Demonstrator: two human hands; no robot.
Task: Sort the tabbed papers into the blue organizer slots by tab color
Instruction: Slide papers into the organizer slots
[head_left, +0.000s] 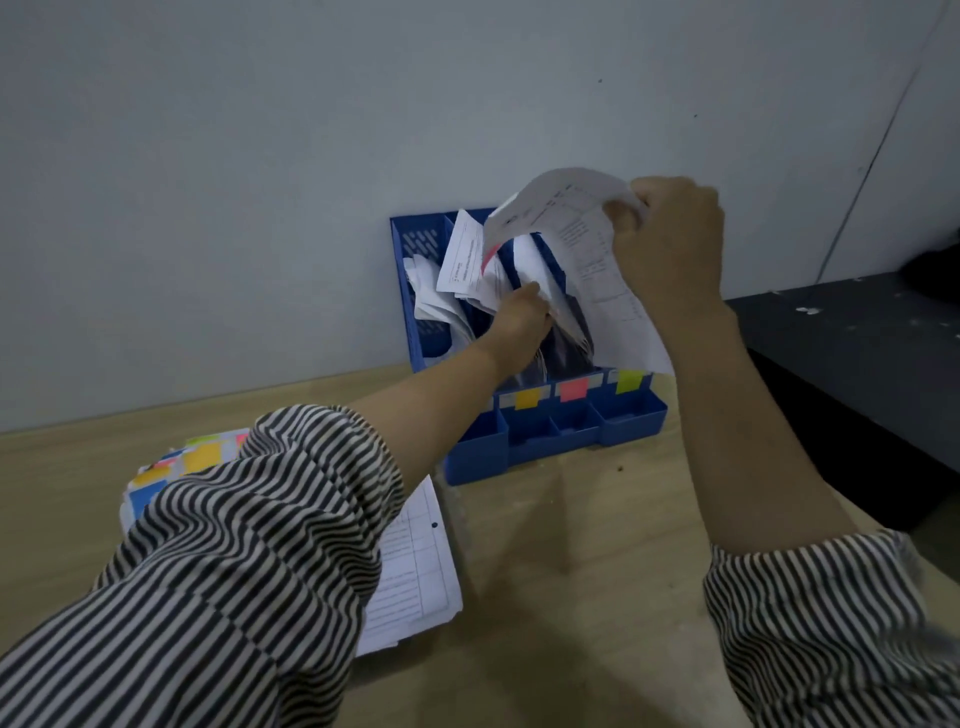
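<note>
The blue organizer (561, 431) stands against the wall with papers in its upright slots. Yellow (527, 398), red (574, 389) and green (628, 381) tabs mark its front ledge. My right hand (675, 239) is above the organizer, gripping the top edge of a printed sheet (592, 244) that curves down over the right slots. My left hand (522, 317) reaches into the middle slots, fingers closed among the papers there (467, 260). A stack of tabbed papers (410, 561) lies on the table at the left, mostly hidden under my striped left sleeve.
The wooden table (571, 597) ends at the grey wall (260, 208) behind the organizer. A dark lower surface (857, 353) lies beyond the table's right edge. Colored tabs (197, 457) stick out at the far end of the stack.
</note>
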